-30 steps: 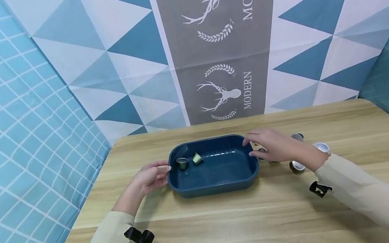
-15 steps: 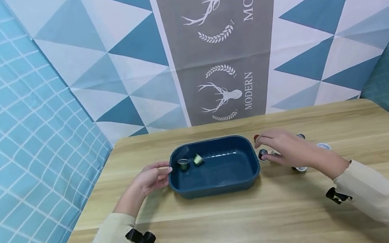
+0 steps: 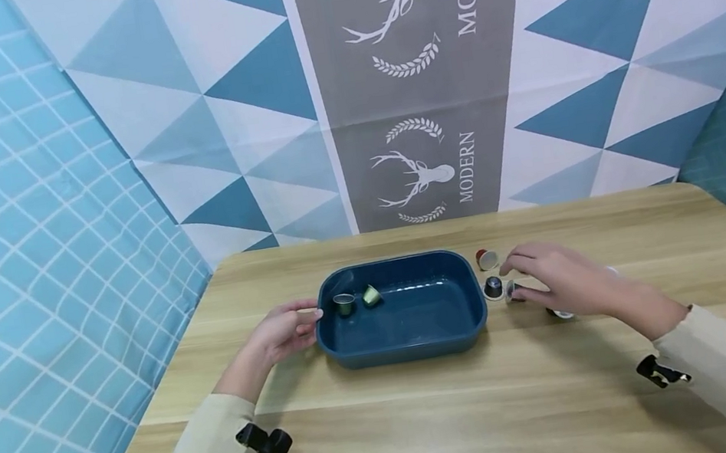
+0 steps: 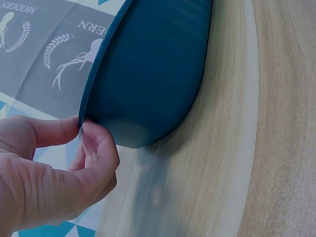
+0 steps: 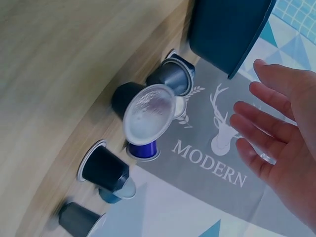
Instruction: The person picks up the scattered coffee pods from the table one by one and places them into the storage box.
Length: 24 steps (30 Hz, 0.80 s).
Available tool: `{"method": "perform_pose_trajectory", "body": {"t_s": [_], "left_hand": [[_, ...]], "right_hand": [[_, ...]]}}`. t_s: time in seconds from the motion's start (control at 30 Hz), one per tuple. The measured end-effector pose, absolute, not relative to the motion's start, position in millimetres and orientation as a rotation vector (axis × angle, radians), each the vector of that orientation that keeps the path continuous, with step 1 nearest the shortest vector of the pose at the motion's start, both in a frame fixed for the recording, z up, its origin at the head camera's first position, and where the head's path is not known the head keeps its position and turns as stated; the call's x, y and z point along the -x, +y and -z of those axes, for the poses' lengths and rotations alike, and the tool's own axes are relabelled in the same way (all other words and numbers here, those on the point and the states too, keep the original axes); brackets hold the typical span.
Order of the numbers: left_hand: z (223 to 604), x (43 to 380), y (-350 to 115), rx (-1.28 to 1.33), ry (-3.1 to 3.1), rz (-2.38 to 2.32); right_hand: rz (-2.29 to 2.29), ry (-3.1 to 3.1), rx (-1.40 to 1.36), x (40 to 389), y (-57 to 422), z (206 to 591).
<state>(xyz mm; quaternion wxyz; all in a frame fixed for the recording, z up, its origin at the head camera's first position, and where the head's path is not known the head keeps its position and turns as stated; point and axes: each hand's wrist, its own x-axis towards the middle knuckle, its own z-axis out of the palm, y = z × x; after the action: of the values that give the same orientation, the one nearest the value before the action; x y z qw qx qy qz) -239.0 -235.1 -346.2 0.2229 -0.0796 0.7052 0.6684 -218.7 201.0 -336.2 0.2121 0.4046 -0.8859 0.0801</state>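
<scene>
My left hand (image 3: 287, 331) pinches the left rim of a dark blue tray (image 3: 405, 353) between thumb and fingers, as the left wrist view shows close up. Two green coffee capsules, one upright (image 3: 345, 305) and one tipped (image 3: 371, 296), lie in the tray's left part. To the right of the tray, my right hand (image 3: 562, 280) hovers over loose capsules with relaxed, parted fingers and nothing in them. Nearest its fingertips is a silver-sided capsule (image 3: 512, 291). A dark capsule (image 3: 493, 287) stands close by the tray, with a red capsule (image 3: 485, 260) behind it.
Several more capsules lie partly under the right hand, among them a silver-lidded one (image 5: 149, 114), a purple one (image 5: 142, 149) and a black one (image 5: 104, 168). The wooden table (image 3: 392, 431) ends at a patterned cloth wall (image 3: 407, 96).
My right hand has moved right from the tray's right rim to above the capsules, uncovering the red and dark ones. The left hand, tray and two green capsules look unchanged.
</scene>
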Motion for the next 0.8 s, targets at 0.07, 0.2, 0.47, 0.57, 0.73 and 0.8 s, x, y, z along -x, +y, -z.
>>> {"method": "perform_pose_trajectory", "body": {"t_s": [0.07, 0.2, 0.47, 0.57, 0.73, 0.8], "left_hand": [[345, 240, -235, 0.221, 1.954, -1.845], [346, 239, -236, 0.225, 1.945, -1.839], [348, 240, -237, 0.206, 1.949, -1.833], [345, 240, -237, 0.198, 1.97, -1.822], [344, 241, -237, 0.202, 1.96, -1.813], [344, 241, -237, 0.205, 1.956, -1.814]], "right_hand": [[-0.207, -2.45, -1.123, 218, 204, 337], [-0.19, -2.455, -1.13, 215, 210, 341], [-0.172, -2.439, -1.132, 213, 220, 348], [-0.171, -2.435, -1.13, 214, 222, 348], [-0.156, -2.522, -1.097, 210, 228, 350], [-0.162, -2.548, -1.088, 208, 230, 352]]}}
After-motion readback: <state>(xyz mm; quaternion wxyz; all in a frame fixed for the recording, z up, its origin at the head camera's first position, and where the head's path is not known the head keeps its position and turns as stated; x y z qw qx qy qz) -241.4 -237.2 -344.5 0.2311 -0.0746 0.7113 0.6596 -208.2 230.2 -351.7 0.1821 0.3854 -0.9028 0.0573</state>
